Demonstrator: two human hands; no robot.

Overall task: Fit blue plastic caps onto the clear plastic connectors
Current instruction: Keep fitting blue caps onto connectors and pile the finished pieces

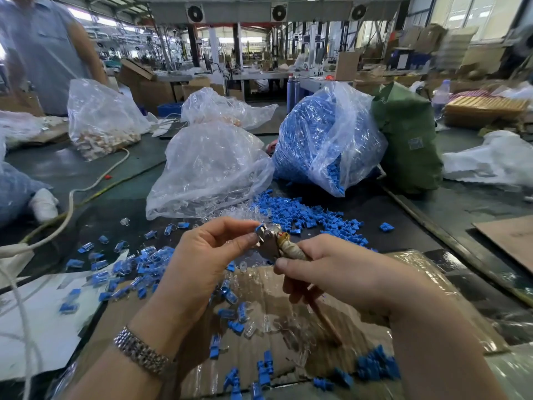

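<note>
My left hand (210, 252) pinches a small blue cap (261, 228) between thumb and forefinger, held against the metal jaws of a plier-like tool (269, 241). My right hand (331, 272) grips that tool by its cloth-wrapped handle (292, 251). Whether a clear connector sits under the cap is hidden by my fingers. Loose blue caps (291, 209) lie heaped on the dark table just beyond my hands. Capped pieces (138, 267) lie scattered to the left, with more on the cardboard (259, 295) below my hands.
A clear bag of transparent connectors (207, 168) and a big bag of blue caps (326, 140) stand behind the heap. A green sack (409, 140) stands at the right. A white cable (72, 203) runs along the left. A person (37, 53) stands at the far left.
</note>
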